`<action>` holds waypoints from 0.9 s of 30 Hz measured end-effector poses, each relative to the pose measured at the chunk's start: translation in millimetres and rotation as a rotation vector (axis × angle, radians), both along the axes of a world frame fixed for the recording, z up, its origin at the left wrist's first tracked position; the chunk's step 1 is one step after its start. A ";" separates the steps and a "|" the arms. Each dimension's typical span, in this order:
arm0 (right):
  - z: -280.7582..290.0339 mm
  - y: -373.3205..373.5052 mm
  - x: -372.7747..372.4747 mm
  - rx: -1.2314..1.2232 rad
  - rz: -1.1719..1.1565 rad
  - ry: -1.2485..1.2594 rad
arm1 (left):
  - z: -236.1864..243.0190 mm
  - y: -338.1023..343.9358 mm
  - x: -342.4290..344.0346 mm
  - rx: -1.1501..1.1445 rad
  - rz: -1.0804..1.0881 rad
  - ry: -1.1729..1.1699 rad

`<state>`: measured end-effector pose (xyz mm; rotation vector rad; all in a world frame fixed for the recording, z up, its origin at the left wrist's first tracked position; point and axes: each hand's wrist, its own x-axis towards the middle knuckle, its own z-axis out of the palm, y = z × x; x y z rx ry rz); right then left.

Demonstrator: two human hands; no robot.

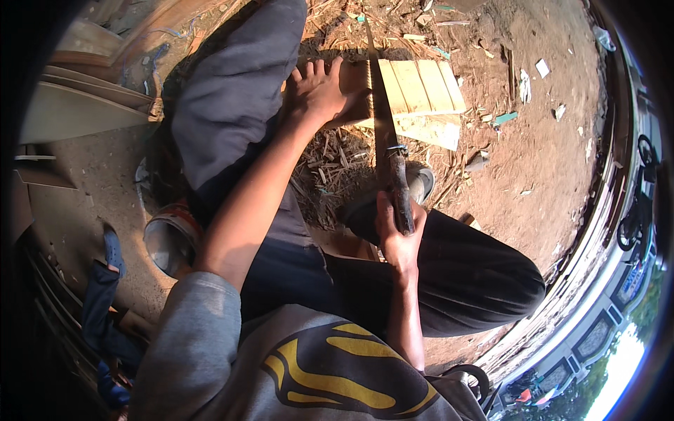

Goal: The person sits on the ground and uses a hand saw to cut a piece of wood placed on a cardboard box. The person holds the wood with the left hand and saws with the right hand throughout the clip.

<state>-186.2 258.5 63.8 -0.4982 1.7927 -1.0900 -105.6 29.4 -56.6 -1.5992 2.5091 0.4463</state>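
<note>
My right hand [401,231] is wrapped round the dark wooden handle of a machete [382,109]. Its long blade points away from me and crosses over a wooden block [421,85]. Several grooves or lines run across the block's pale, sunlit top to the right of the blade. Left of the blade, my left hand [321,90] lies flat with its fingers spread, pressing on the shaded part of the wood. A thinner pale piece of wood [432,130] sticks out beneath the block. Whether the blade touches the wood, I cannot tell.
Wood chips [337,158] litter the dirt around the block. My shoe [421,186] and bent leg lie close to the machete's handle. A bucket [168,242] stands at left, near stacked boards [77,116]. Another person's leg [102,302] shows at lower left. Motorbikes [635,203] stand far right.
</note>
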 end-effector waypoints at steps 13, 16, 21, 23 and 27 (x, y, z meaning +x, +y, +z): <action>-9.2 -3.8 -4.8 -0.004 -0.016 -0.007 | 5.3 -5.8 -0.7 0.044 -0.006 -0.035; -6.1 11.6 -2.3 0.006 0.017 0.040 | 9.2 -5.8 -4.5 0.008 -0.010 -0.038; -5.5 -11.5 -8.9 0.045 -0.049 -0.073 | 1.5 -7.0 -1.4 -0.002 -0.002 -0.043; -8.3 -8.4 -9.1 0.039 -0.022 -0.003 | 0.8 -6.0 -1.2 -0.005 -0.016 -0.052; -1.6 7.7 1.8 -0.074 0.007 0.114 | 2.1 -5.7 -5.3 -0.004 0.011 0.006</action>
